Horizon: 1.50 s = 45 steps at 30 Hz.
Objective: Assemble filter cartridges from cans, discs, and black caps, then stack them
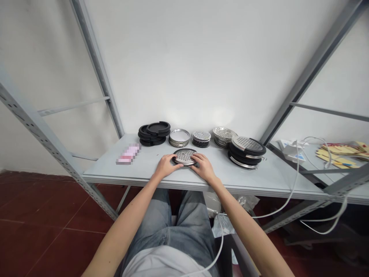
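"Where is the disc (pixel 185 155)?"

"On the table (pixel 276 177), near its front edge, between the two hands. Its top is silver and full of holes, with black around the edge."

"And the left hand (pixel 167 166)?"

"It pinches the disc's left side, thumb along the near rim, the other fingers close together at the side."

"The right hand (pixel 204 165)?"

"It pinches the opposite side, fingertips over the edge, thumb at the near rim."

"What stands behind?"

"From the left, a pile of black rings (pixel 154 132), then metal rings (pixel 179 138), a stack of plates (pixel 201 137) with holes, and silver dishes (pixel 223 134). Just beside the dishes, nearer the front, is a stack of black-and-silver discs (pixel 247 151)."

"Anything else?"

"A pink thing (pixel 128 154), pixelated, at the left; I can't tell what it is."
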Available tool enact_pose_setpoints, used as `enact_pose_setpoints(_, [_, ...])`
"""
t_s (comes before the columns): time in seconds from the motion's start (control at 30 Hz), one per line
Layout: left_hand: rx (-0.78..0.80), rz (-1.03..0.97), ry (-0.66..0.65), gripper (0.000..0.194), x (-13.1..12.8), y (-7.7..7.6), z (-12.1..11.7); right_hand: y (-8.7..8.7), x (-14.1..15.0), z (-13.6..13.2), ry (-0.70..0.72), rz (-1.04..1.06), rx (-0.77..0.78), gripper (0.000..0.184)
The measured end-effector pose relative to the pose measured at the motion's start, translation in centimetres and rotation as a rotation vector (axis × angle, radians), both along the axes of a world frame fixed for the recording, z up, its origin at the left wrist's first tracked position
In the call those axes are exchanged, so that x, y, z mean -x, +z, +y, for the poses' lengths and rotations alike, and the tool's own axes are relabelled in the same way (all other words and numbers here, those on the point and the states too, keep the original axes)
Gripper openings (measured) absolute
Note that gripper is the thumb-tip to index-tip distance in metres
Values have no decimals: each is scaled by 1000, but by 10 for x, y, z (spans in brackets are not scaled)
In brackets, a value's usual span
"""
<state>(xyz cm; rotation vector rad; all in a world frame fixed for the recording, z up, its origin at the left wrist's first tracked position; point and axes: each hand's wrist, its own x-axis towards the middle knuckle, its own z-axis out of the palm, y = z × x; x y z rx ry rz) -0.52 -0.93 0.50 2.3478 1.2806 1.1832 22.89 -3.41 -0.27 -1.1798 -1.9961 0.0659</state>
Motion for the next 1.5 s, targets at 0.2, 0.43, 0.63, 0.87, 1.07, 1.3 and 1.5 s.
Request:
enact_pose_setpoints(0.2, [11,-67,-58,46,2,-2,3,-3,-4,2,4,95,-24,41])
enact_pose_setpoints(0.43, [-4,-46,-38,41,5,-13,13,-7,-9,5,62,251,-33,39])
enact_pose_setpoints(0.63, [-16,-28,-20,39,6,-12,13,-5,-9,4,56,312,-18,38])
enact_pose_setpoints(0.87, [-158,13,4,32,4,-5,3,-10,-12,7,-140,176,-35,47])
enact_pose_setpoints(1.07, [-225,70,-64,30,4,-3,1,-6,-1,0,-120,-78,-163,53])
enact_pose_setpoints(1.3, [-294,46,-96,31,4,-4,0,1,13,-5,77,-270,-273,38])
enact_pose_setpoints(1.5, [-357,0,-98,29,4,-6,1,1,28,2,60,-301,-209,50])
